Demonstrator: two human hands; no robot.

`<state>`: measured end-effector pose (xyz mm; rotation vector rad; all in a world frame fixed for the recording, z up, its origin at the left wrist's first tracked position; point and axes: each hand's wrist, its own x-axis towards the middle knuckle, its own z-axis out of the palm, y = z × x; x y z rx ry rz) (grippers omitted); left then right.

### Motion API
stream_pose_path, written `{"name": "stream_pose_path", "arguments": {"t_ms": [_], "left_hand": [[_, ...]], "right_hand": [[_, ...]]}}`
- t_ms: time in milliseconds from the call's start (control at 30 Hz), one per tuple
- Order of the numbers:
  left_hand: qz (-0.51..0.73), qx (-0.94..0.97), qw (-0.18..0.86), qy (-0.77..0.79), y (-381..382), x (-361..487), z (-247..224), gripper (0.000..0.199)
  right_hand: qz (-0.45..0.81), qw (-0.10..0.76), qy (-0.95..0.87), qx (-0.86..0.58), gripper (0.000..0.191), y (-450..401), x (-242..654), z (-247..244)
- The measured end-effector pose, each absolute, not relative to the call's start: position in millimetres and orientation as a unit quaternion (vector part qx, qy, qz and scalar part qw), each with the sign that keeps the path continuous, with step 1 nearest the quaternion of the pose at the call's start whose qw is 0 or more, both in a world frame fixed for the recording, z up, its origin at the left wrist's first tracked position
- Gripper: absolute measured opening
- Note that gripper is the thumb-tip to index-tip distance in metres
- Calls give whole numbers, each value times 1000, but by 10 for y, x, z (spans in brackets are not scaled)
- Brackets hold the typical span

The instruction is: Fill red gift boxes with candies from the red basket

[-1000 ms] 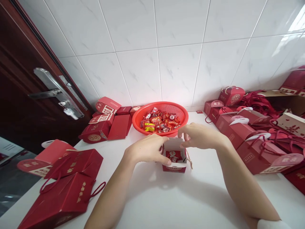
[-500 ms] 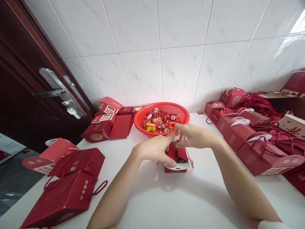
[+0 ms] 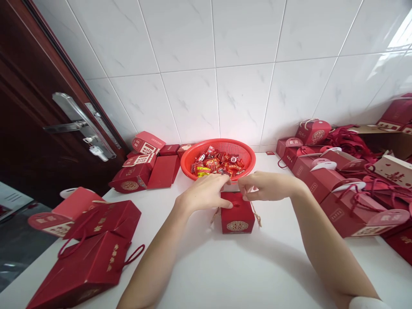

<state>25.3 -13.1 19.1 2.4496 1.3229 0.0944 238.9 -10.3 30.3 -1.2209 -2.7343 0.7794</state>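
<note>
Your left hand (image 3: pixel 206 194) reaches in palm down over the small red cardboard box with a gold medallion (image 3: pixel 237 214), its thumb extended onto the top near the small opening and its fingers bent toward the far edge. Thumb and fingers stand moderately wide apart. Your right hand (image 3: pixel 268 186) comes in from the other side, its fingers curled narrowly at the box's far right corner; you can't tell from here whether they pinch anything. Both your forearms slant inward from the bottom of the view, the right one ending in a pale sleeve (image 3: pixel 365 303).

The box sits upright on the smooth white tabletop (image 3: pixel 244 274) in front of you, its top panels folded over and a beige twine cord (image 3: pixel 257 216) hanging at its right side. Just beyond it is the round orange-red plastic basket (image 3: pixel 189 165), holding wrapped candies (image 3: pixel 222 162). Red gift boxes lie to your left (image 3: pixel 86 262) and crowd the right (image 3: pixel 347 201). Behind stands the white marbled tile wall (image 3: pixel 244 98); at far left is the dark brown door (image 3: pixel 28 107), with keys hanging at its metal handle (image 3: pixel 69 125).
</note>
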Motion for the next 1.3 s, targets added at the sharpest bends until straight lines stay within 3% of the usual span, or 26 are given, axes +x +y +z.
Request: {"name": "stream_pose_path", "arguments": {"t_ms": [267,333,467,533,667,1167,1300], "left_hand": [[7,846,164,507,-170,328,144,82],[-1,843,158,514,-166,329,148,74],[-22,862,159,481,-150,322,122,26],[-21,863,170,476,-153,318,107,20],[-23,846,233,480,-170,305,107,19],[-96,829,306,458,85,181,41,39],[-113,817,341,452,115,184,27,40]], "right_hand": [[266,-23,-833,-486,8,-8,2531,327],[264,-57,-824,-498,13,69,2511,269],[270,-119,-824,-483,20,252,2448,77],[292,-126,-825,-467,28,336,2434,-30],[369,-92,-818,-432,37,445,2453,-176],[586,52,-732,-342,21,616,2495,-364],[625,44,-702,-338,26,573,2485,-313]]}}
